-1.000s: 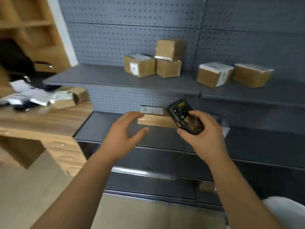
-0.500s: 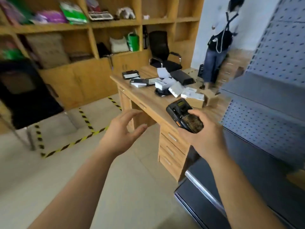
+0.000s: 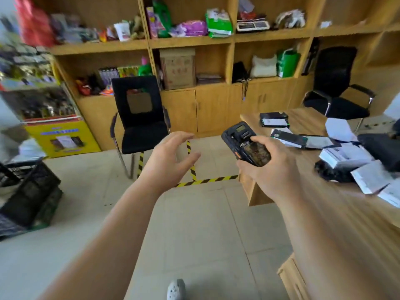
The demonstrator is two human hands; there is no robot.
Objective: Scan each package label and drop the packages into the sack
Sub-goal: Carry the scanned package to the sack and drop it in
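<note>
Right hand (image 3: 270, 169) grips the scanner (image 3: 245, 144), long axis tilted, head pointing up-left, away from the person. Left hand (image 3: 167, 161) empty, fingers loosely spread.

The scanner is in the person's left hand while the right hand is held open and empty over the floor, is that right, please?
Not quite: the hands are swapped. The head view shows the scanner gripped in the right hand, while the left hand is held open and empty over the floor.
</note>
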